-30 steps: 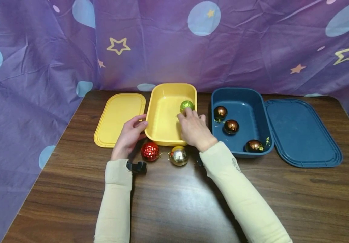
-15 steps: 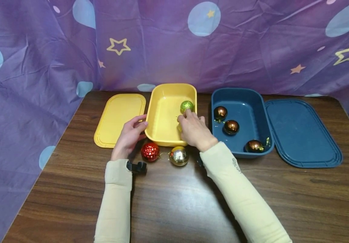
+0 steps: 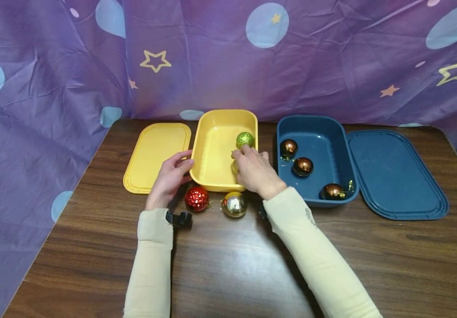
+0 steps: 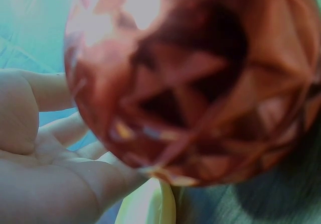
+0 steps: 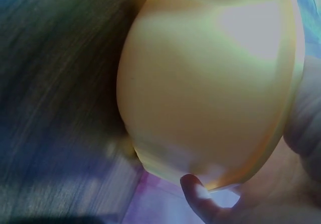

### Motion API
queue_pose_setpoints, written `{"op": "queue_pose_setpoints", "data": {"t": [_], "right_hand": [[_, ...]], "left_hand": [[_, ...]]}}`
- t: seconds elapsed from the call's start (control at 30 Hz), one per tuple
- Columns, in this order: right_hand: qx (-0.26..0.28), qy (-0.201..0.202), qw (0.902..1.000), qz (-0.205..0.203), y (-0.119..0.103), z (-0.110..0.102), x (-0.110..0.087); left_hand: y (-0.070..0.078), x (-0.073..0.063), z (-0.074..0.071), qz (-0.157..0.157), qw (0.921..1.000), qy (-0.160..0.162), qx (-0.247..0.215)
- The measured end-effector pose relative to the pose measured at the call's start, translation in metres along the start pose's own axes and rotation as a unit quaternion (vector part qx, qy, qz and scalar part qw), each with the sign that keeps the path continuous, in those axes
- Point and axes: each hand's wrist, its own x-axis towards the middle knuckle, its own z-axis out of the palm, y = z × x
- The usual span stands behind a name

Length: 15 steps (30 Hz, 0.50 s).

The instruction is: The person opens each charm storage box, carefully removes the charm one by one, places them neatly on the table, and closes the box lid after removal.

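In the head view, my left hand (image 3: pixel 171 173) touches the left wall of the yellow box (image 3: pixel 212 181), fingers extended. My right hand (image 3: pixel 257 171) reaches over the box's right side, fingers curled down over a yellow bauble (image 3: pixel 234 167) that shows only in part beneath them. One of its fingertips (image 5: pixel 193 185) lies outside the wall in the right wrist view. A green glittery bauble (image 3: pixel 245 140) rests just beyond those fingers. On the table before the box sit a red faceted bauble (image 3: pixel 197 198), large in the left wrist view, and a shiny gold bauble (image 3: pixel 234 204).
A blue box (image 3: pixel 319 201) holding brown baubles (image 3: pixel 303 166) stands to the right, with its blue lid (image 3: pixel 399 174) beside it. The yellow lid (image 3: pixel 156 157) lies flat at left. A purple patterned cloth (image 3: pixel 220 66) hangs behind the wooden table (image 3: pixel 220 274).
My right hand has shifted very slightly towards me, and more of the yellow bauble shows under it. My left hand and the boxes have stayed in place.
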Motion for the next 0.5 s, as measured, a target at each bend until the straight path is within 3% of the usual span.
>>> {"op": "queue_pose_setpoints", "data": {"t": [0.5], "right_hand": [[0.022, 0.051, 0.998, -0.029, 0.0026, 0.0004, -0.0063]], "left_hand": [[0.0002, -0.0008, -0.0007, 0.003, 1.0, -0.005, 0.002]]}}
